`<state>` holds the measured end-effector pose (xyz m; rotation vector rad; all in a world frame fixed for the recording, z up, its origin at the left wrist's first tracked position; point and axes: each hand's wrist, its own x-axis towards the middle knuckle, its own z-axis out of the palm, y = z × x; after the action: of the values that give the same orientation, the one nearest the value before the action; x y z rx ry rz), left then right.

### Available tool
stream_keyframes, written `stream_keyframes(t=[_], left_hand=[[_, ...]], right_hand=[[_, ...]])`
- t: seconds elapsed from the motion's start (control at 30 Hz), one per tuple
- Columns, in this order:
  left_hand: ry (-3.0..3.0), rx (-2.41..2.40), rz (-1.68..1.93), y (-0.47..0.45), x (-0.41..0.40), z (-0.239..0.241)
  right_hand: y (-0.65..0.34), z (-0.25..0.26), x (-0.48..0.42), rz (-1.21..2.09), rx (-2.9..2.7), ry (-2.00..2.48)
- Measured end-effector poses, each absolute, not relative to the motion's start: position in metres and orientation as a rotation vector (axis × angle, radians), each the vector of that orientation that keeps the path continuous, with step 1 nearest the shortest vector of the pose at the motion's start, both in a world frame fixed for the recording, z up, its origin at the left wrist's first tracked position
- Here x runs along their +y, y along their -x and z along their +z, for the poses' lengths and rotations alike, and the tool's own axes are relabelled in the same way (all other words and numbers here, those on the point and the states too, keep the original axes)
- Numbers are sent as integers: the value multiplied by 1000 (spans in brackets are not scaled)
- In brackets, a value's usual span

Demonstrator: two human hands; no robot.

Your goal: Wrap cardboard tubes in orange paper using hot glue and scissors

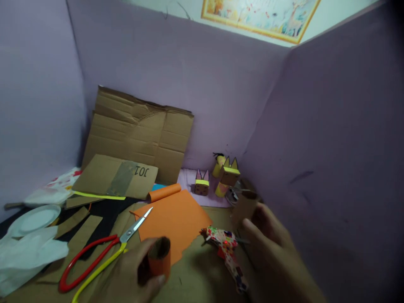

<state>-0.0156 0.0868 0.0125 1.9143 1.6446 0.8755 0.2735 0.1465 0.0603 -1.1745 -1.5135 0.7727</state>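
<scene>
My left hand (131,271) is wrapped around a short cardboard tube (161,263) covered in orange paper, its hollow end facing up. In my right hand (268,235) is a plain brown cardboard tube (243,208), slightly blurred, gripped between thumb and fingers. Between my hands lies a glue gun (225,244) with a colourful pattern and a small red light. Scissors (126,235) with one red and one yellow handle rest beside my left hand. Behind them is a sheet of orange paper (175,216), with a rolled orange piece (164,192) at its far edge.
Small cardboard animal figures (202,187) with pointed ears stand at the back. Flattened cardboard (135,130) leans on the purple wall (176,67), a smaller cardboard piece (101,174) before it. At left are a white lid (38,219) and a crumpled white plastic bag (31,256).
</scene>
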Motion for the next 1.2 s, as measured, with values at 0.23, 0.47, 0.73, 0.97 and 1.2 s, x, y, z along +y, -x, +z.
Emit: stream_keyframes(t=[0.23, 0.47, 0.73, 0.97, 1.2], left_hand=[[-2041, 1626, 748, -60, 218, 59], [-2110, 1714, 567, -124, 283, 30], [-2166, 1709, 526, -118, 271, 33], [-2405, 1584, 362, -14, 164, 60], [-2958, 1513, -407, 24, 96, 28]], right_hand=[[-293, 11, 105, 1099, -963, 1090], [-282, -11, 105, 1159, -1036, 1073], [-284, -10, 103, 1131, -1034, 1199], [-282, -3, 97, 1201, -1001, 1210], [-280, 7, 79, 1603, -1348, 1133]])
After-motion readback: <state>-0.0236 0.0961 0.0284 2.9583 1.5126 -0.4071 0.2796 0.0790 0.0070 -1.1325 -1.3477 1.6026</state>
